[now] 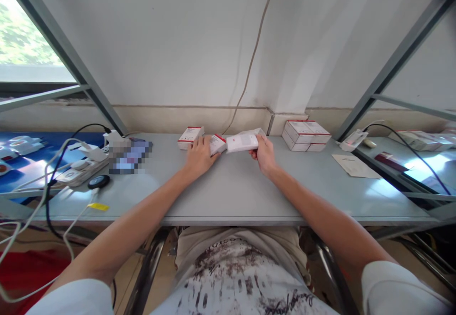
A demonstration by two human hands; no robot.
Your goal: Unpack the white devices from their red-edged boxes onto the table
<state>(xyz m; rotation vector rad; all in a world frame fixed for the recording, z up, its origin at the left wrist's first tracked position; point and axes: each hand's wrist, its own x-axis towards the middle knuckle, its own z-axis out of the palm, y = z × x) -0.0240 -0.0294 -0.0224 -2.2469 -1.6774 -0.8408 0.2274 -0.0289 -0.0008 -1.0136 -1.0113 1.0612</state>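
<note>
My right hand [264, 154] grips the right end of a flat white packet [242, 142] with printing and a small red mark, held just above the grey table. My left hand [200, 157] is closed over a small white box [217, 144] with a red edge, its thumb along the near side. The packet's left end comes close to this box; whether they touch I cannot tell. Just behind the left fingers sits another white box [190, 136] with red edges, partly covered by the hand.
White red-edged boxes [306, 136] stand stacked at the back right, near a paper sheet [355, 166]. Leftward lie a blurred-out phone [131, 157], a power strip [81, 170], a black round device [99, 182] and loose cables. Metal posts flank the table [231, 196].
</note>
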